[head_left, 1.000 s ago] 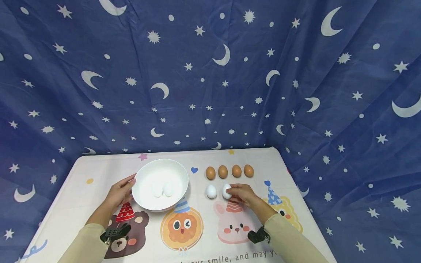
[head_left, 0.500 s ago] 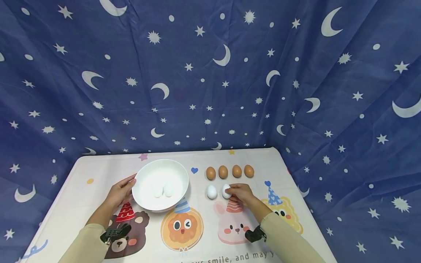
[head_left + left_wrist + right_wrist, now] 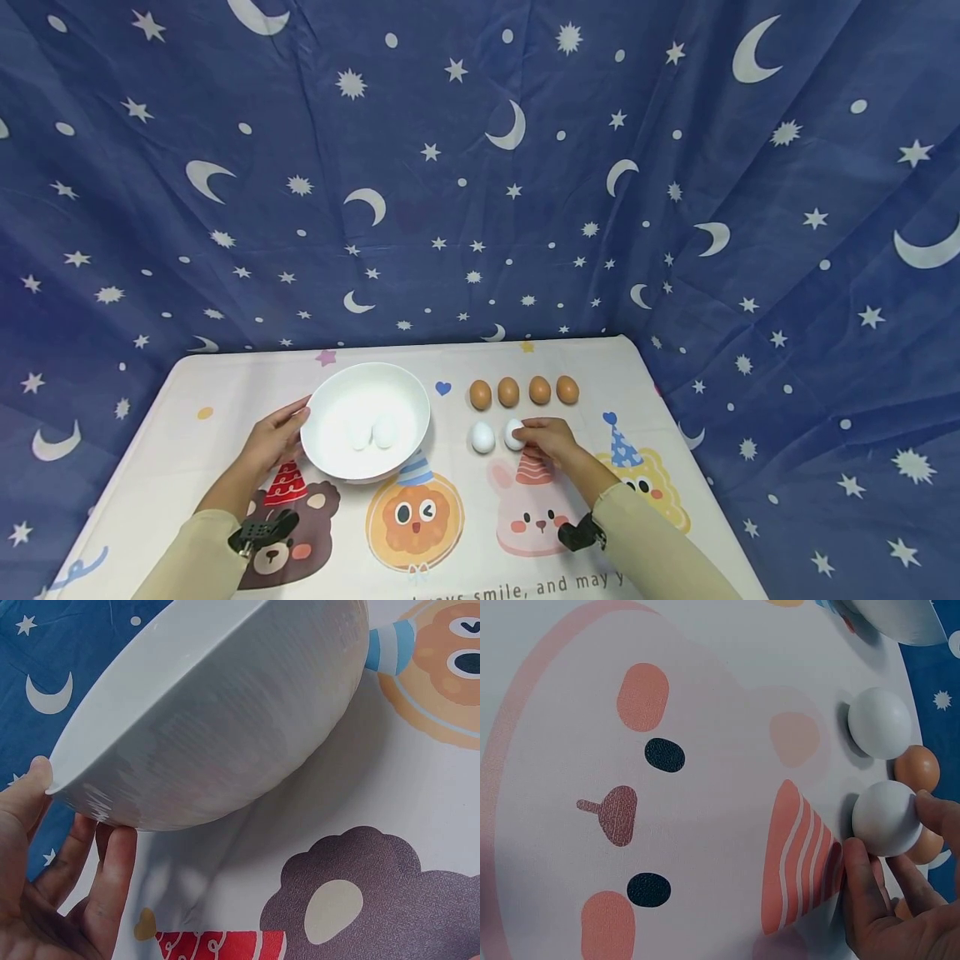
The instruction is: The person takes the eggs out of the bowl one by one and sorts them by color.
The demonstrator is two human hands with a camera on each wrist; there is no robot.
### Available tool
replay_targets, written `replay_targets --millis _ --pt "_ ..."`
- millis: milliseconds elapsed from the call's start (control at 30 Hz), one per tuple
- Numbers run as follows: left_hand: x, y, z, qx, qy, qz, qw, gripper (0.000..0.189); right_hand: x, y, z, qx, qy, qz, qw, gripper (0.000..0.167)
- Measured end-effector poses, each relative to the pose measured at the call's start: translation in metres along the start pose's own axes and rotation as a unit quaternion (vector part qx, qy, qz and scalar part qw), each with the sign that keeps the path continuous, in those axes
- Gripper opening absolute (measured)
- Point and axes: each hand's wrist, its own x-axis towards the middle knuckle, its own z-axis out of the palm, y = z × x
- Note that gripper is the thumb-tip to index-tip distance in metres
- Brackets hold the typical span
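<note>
My left hand (image 3: 272, 437) holds the white bowl (image 3: 367, 385) by its left rim. In the left wrist view the thumb lies on the rim and the fingers are under the bowl's side. Two white eggs (image 3: 385, 432) lie inside the bowl. To the right of the bowl, my right hand (image 3: 551, 439) pinches a white egg (image 3: 885, 817) between thumb and fingers. Whether that egg touches the table is hard to tell. Another white egg (image 3: 482, 437) lies just left of it, apart from the hand.
Several brown eggs (image 3: 508, 392) form a row behind the white ones. The table (image 3: 187, 467) has a pale cloth printed with cartoon animals and lettering. A blue curtain (image 3: 420, 208) with moons and stars hangs behind and to the right.
My right hand and the white egg in its fingers have shifted very slightly left and up in the head view. The left hand and bowl have stayed in place.
</note>
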Motion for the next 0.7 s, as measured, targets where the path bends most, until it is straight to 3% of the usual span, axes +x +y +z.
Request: replay_targets --millis 700 --pt "0.0012 -0.0018 -0.0001 0.002 0.001 0.006 1.0 0.067 0.0002 -0.0047 -0.0053 0.006 -0.008 0.012 0.9999 0.044"
